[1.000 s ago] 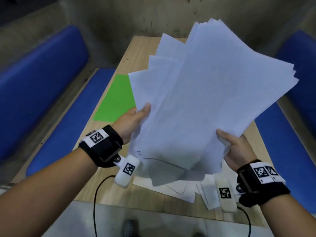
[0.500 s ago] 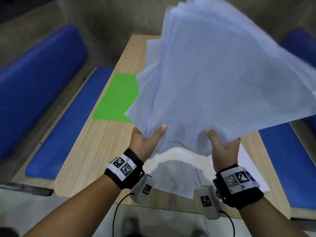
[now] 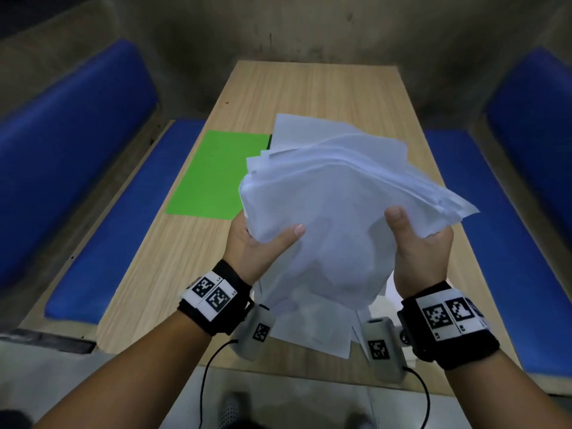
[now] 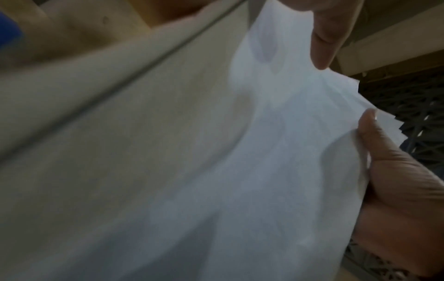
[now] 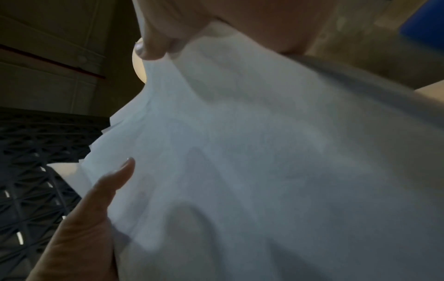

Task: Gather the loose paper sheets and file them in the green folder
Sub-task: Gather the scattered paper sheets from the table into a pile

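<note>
A thick, uneven stack of white paper sheets hangs above the middle of the wooden table, bowed downward. My left hand grips its left edge with the thumb on top. On the opposite edge my right hand holds it the same way. The green folder lies flat and closed on the table, left of the stack. More loose sheets lie on the table near the front edge, partly hidden under the stack.
Blue benches run along both long sides of the table. A concrete wall stands behind its far end. Cables hang from both wrist cameras over the front edge.
The stack was raised and fanned upright; now it has swung down toward the table and lies lower and flatter between my hands. Both hands moved closer together.
</note>
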Motion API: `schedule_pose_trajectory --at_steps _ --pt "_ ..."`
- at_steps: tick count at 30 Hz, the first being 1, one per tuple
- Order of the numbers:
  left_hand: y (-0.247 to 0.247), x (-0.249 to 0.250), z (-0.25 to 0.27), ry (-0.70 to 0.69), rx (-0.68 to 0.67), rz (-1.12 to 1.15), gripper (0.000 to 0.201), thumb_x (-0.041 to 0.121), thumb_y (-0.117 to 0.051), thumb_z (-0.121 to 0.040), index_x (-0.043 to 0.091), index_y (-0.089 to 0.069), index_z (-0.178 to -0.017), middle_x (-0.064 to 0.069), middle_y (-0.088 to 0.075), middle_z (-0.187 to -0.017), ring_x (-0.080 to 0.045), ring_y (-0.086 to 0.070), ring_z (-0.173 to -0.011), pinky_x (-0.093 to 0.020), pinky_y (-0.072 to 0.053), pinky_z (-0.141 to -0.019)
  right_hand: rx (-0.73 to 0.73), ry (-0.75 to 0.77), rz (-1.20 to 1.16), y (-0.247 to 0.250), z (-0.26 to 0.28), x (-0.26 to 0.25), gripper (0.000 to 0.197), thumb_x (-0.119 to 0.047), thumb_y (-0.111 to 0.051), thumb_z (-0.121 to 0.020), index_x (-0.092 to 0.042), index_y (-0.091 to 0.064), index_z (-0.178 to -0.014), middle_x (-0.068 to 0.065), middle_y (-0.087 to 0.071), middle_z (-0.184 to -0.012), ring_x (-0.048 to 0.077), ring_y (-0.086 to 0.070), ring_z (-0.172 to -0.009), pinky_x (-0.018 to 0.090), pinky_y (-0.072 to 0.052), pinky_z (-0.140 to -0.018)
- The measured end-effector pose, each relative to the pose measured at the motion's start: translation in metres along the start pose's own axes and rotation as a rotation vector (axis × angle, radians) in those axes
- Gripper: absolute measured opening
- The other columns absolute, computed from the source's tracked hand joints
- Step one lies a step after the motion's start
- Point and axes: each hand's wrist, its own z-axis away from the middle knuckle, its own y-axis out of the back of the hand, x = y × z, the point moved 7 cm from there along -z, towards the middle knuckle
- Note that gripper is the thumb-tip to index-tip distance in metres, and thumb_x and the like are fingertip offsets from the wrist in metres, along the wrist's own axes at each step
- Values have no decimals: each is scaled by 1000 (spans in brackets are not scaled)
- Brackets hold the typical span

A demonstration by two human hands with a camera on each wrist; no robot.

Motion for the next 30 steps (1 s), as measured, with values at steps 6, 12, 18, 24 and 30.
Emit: schedule_pose_trajectory --at_steps 6,12,18,24,30 --pt "7 36 -11 -144 18 79 41 28 -83 -60 33 -66 -97 16 -73 -92 -5 -68 -89 -24 -55 -77 27 172 -34 0 -4 -37 44 -59 -78 -58 -30 -70 -90 -11 -71 -84 5 -67 -82 21 -53 -73" --pt "8 46 -12 -192 -8 60 58 48 -81 -61 27 -47 -103 5 -64 -99 -19 -64 -88 -35 -54 -76 -78 253 62 -14 -11 -49 77 -57 -82 -53 -23 -45 -112 -13 -55 -74 9 -54 -73 28 -48 -77" --pt "21 -14 -11 58 -12 67 79 22 -85 -56 17 -41 -122 -7 -60 -118 -19 -62 -106 -36 -54 -84 -91 12 222 5 -18 -6 83 -23 -91 -51 -19 -48 -122 0 -64 -108 23 -65 -102 39 -55 -89" --pt "24 -88 10 367 -41 -142 46 9 -85 -62 22 -66 -103 4 -74 -103 -11 -70 -99 -25 -54 -80 -110 -249 185 23 3 63 70 2 -84 -59 -14 -57 -121 2 -72 -109 18 -70 -99 28 -57 -72" --pt "15 -75 -1 309 22 -253 14 15 -74 -79 27 -66 -79 21 -70 -81 18 -63 -71 -8 -48 -68 -33 -275 218 19 4 69 46 -11 -88 -58 -17 -68 -99 -8 -77 -87 7 -73 -82 25 -59 -69"
